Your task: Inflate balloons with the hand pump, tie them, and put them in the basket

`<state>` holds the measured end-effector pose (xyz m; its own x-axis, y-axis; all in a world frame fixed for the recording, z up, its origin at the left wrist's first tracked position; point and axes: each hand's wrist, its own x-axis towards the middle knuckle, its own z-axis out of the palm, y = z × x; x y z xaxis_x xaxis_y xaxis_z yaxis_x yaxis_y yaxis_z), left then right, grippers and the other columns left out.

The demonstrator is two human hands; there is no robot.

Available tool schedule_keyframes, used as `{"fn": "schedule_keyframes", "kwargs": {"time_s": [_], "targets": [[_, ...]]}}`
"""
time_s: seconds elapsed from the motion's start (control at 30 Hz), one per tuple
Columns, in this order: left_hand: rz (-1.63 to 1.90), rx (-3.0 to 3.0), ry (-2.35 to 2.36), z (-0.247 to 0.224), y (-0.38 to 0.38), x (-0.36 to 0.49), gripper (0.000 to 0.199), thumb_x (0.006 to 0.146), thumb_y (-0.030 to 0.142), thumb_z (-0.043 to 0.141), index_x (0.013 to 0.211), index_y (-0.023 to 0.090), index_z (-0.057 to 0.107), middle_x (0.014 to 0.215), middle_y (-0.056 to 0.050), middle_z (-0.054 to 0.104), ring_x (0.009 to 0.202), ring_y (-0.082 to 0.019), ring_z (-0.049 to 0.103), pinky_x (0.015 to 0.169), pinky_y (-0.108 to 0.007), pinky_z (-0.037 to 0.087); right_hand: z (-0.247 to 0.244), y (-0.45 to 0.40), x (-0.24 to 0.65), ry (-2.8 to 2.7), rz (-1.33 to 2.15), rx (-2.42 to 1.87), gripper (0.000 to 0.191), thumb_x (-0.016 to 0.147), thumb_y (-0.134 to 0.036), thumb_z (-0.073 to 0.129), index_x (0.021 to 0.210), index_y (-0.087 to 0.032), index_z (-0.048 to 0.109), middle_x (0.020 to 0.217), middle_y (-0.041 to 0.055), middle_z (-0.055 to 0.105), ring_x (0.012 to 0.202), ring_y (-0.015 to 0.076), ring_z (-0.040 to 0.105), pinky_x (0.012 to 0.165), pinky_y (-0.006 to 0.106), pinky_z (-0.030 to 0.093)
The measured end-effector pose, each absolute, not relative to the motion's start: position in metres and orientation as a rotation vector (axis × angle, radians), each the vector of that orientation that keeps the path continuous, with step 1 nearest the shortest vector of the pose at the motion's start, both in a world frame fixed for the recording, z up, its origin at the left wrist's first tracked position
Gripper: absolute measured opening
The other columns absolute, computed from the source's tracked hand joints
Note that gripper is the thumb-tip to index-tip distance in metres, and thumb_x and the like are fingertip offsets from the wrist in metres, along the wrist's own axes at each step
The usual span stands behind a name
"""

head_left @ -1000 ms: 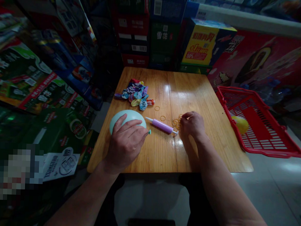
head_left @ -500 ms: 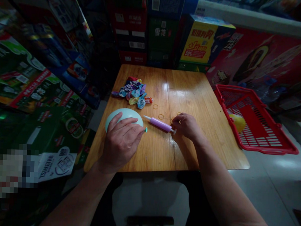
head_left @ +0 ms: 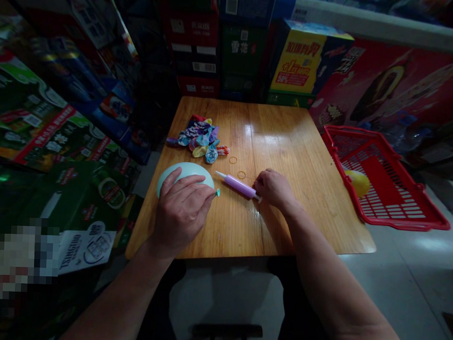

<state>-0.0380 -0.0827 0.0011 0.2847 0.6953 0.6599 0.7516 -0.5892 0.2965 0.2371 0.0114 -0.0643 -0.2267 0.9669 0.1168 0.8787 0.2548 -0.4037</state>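
My left hand [head_left: 182,208] curves over a pale mint-green inflated balloon [head_left: 185,171] at the table's left side. Its thumb and forefinger pinch the neck, and the green mouth [head_left: 217,192] sticks out past them. My right hand [head_left: 274,188] is closed at the tabletop, fingertips down; whatever they grip is hidden. Right beside those fingertips lies a purple balloon pump [head_left: 240,186] with a white nozzle, pointing left. Two thin yellow rubber bands [head_left: 241,175] [head_left: 233,160] lie beyond the pump. A heap of colourful deflated balloons [head_left: 201,137] sits farther back on the left.
The wooden table [head_left: 283,137] has stacked drink cartons [head_left: 199,55] and a yellow-and-blue box [head_left: 297,58] behind it. At the right stands a red plastic basket [head_left: 392,195] with a yellow balloon [head_left: 358,183] in it. Green beer cartons [head_left: 69,194] line the left side.
My right hand has shifted slightly left, and the rubber bands seen by its fingers before are now out of sight. My left hand still holds the balloon.
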Motion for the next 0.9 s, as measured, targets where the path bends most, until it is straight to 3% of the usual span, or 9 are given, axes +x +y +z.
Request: {"fn": "schedule_keyframes", "kwargs": {"time_s": [0.2,0.4,0.57,0.73,0.8,0.9], "targets": [[-1.261,-2.375,-1.404,0.0,-0.081,-0.046,0.008,0.088,0.016,0.064,0.092,0.022,0.068,0.095,-0.005,0.076,0.107,-0.024,0.068,0.114,-0.052,0.037,-0.055,0.016,0.253,-1.719,0.58,-1.611,0.023,0.087,-0.036,0.053,0.072,-0.019,0.06,0.066,0.0019,0.058,0.063,0.0154,0.051,0.058,0.028,0.037],[-1.319,-2.345,-1.439,0.011,-0.084,-0.051,0.008,0.09,0.02,0.062,0.094,0.021,0.069,0.1,-0.006,0.075,0.106,-0.024,0.068,0.112,-0.052,0.037,-0.04,-0.008,0.259,-1.253,1.033,-1.481,0.025,0.077,-0.045,0.06,0.073,-0.02,0.055,0.055,-0.004,0.047,0.05,0.0111,0.042,0.047,0.024,0.033],[-1.409,-2.498,-1.524,0.037,-0.109,-0.038,0.011,0.092,0.023,0.06,0.095,0.02,0.07,0.1,-0.005,0.074,0.101,-0.022,0.067,0.106,-0.047,0.042,-0.007,-0.05,0.255,-1.159,1.141,-1.346,0.028,0.075,-0.044,0.065,0.07,-0.021,0.05,0.062,-0.0033,0.051,0.05,0.0086,0.042,0.049,0.023,0.036],[-1.754,-2.707,-1.892,0.056,-0.156,-0.007,0.019,0.092,0.036,0.062,0.096,0.022,0.073,0.096,-0.005,0.074,0.091,-0.021,0.069,0.085,-0.033,0.051,0.037,-0.113,0.233,-1.188,1.262,-1.155,0.019,0.074,-0.031,0.071,0.082,-0.02,0.057,0.066,-0.005,0.055,0.051,0.0073,0.042,0.049,0.022,0.033],[-1.905,-2.772,-2.022,0.061,-0.176,0.005,0.022,0.089,0.04,0.065,0.095,0.021,0.074,0.096,-0.005,0.075,0.092,-0.022,0.069,0.084,-0.032,0.051,0.053,-0.141,0.22,-1.226,1.312,-1.1,0.019,0.076,-0.03,0.07,0.088,-0.021,0.058,0.067,-0.0057,0.056,0.05,0.0071,0.041,0.048,0.022,0.032],[-2.257,-2.869,-2.068,0.069,-0.204,0.017,0.025,0.084,0.042,0.071,0.091,0.018,0.075,0.111,-0.01,0.074,0.102,-0.024,0.068,0.088,-0.033,0.051,0.074,-0.18,0.204,-1.311,1.353,-1.027,0.018,0.078,-0.03,0.068,0.09,-0.021,0.059,0.067,-0.0057,0.055,0.05,0.0074,0.039,0.047,0.022,0.03]]}}
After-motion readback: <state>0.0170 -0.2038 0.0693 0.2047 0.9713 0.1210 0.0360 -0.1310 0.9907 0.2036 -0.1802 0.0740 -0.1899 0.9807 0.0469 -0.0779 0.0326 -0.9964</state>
